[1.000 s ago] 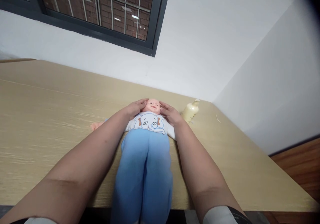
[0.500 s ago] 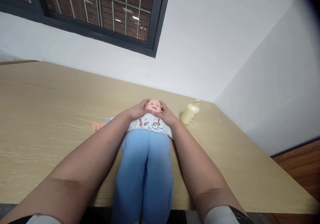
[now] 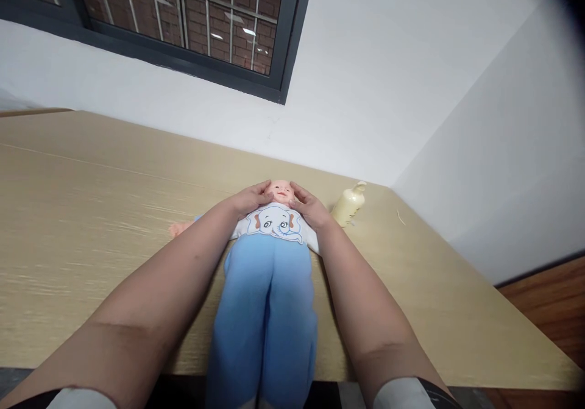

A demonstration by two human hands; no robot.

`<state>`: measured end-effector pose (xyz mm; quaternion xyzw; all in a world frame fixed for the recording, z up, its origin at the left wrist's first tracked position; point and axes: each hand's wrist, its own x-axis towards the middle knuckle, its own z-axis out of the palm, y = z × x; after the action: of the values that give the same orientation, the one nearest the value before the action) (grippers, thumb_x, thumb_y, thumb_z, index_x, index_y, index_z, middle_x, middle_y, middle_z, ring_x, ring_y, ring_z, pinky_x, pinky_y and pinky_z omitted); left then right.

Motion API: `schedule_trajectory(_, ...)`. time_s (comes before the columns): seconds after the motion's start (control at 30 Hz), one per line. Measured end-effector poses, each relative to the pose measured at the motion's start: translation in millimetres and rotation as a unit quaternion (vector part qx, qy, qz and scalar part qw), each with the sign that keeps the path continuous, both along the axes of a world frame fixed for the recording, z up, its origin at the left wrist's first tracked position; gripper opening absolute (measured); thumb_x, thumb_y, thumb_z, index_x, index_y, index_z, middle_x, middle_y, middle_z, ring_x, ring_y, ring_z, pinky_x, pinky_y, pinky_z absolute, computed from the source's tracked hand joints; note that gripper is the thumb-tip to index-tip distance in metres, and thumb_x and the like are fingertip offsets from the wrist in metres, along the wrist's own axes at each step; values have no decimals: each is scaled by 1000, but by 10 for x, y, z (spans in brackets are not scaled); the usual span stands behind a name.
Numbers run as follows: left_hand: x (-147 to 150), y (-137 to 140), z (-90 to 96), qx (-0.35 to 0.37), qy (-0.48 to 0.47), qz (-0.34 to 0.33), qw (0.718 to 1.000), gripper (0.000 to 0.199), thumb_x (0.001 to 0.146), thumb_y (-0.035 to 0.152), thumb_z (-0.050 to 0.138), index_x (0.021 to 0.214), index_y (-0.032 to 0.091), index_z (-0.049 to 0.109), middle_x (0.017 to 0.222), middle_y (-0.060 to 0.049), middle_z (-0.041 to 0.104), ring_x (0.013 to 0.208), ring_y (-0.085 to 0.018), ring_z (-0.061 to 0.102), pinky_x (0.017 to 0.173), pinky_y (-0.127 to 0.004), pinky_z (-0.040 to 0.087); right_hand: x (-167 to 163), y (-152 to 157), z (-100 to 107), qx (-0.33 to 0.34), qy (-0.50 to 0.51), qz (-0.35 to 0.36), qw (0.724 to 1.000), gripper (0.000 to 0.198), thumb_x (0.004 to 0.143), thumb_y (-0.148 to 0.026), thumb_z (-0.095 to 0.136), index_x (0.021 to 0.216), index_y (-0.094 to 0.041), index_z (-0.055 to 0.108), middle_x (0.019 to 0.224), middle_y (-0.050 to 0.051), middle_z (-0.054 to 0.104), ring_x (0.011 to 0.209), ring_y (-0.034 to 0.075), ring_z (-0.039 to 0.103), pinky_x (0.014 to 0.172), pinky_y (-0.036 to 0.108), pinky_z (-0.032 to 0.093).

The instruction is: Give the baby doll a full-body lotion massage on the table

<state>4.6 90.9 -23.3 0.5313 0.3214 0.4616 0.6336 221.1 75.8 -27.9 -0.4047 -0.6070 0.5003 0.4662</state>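
Observation:
A baby doll lies on its back on the table, head towards the wall. It wears blue trousers and a white top with an elephant face on the chest. My left hand curves round one side of the doll's head, its thumb at the cheek. On the other side my right hand cups the head likewise, thumb by the chin. Past my left forearm, one small doll hand sticks out. The doll's other hand is hidden by my right arm.
Beyond my right hand, a pale yellow pump bottle stands on the wooden table. A thin pale strip lies to its right. White walls and a barred window close off the far side.
My thumbs have moved apart from below the doll's chin to the sides of its face. Both hands have spread slightly outward, uncovering more of the chin and neckline.

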Motion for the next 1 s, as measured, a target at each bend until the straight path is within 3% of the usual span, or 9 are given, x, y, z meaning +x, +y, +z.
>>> schedule_trajectory(0.1,57,-7,0,-64,-45,-1,997,48,83,38,69,127,19,62,126,-15,66,110,-31,66,93,-45,54,-9,6,-3,-5,50,25,998,74,75,-49,76,141,-31,48,148,4,50,130,26,53,109,46,43)
schedule_trajectory(0.2,90,-41,28,-78,-39,2,996,47,85,46,65,124,19,63,120,-15,69,105,-33,68,90,-46,55,-17,17,5,-12,29,7,999,74,79,-52,71,144,-27,45,145,5,52,131,26,51,110,47,42)
schedule_trajectory(0.3,71,-75,76,-41,-2,-15,999,64,76,50,74,130,19,59,121,-16,68,106,-33,67,91,-45,55,-38,8,26,12,-60,-29,998,84,77,-54,72,149,-27,37,152,5,44,137,26,44,113,44,38)
schedule_trajectory(0.43,33,-94,134,24,86,-54,995,90,57,37,90,137,22,52,126,-16,66,106,-33,67,85,-40,57,-77,-15,56,24,-154,-69,985,106,65,-53,82,153,-28,29,156,7,36,138,30,44,110,43,41)
schedule_trajectory(0.6,18,-97,140,63,84,-47,993,80,58,35,90,130,20,59,123,-16,67,106,-34,67,83,-39,58,-76,-49,99,39,-159,-84,983,103,61,-49,85,149,-26,38,152,9,43,129,29,54,107,45,45)
schedule_trajectory(0.7,-10,-85,114,61,64,-68,994,70,63,33,87,126,19,63,120,-16,69,103,-34,68,87,-41,56,-26,-71,126,41,-116,-54,991,94,62,-43,86,145,-25,45,148,8,49,124,28,57,104,42,47)
schedule_trajectory(0.8,-32,-36,59,28,28,-71,997,75,67,31,85,136,20,56,128,-17,65,107,-33,67,90,-43,55,38,-45,107,24,-59,-29,998,73,67,-41,82,134,-25,57,138,7,59,120,26,61,103,40,47)
schedule_trajectory(0.93,22,76,-31,-54,-5,43,998,84,79,35,75,152,27,34,145,-16,50,116,-31,63,93,-42,53,66,49,28,-1,-31,-57,998,46,81,-46,65,119,-20,66,115,9,72,100,23,69,89,39,54)
schedule_trajectory(1.0,77,124,-56,-60,-2,83,995,74,85,39,69,150,26,37,148,-16,47,121,-29,60,96,-39,50,64,68,43,37,-71,-105,991,38,83,-46,59,106,-18,70,105,8,74,96,21,68,84,35,53)
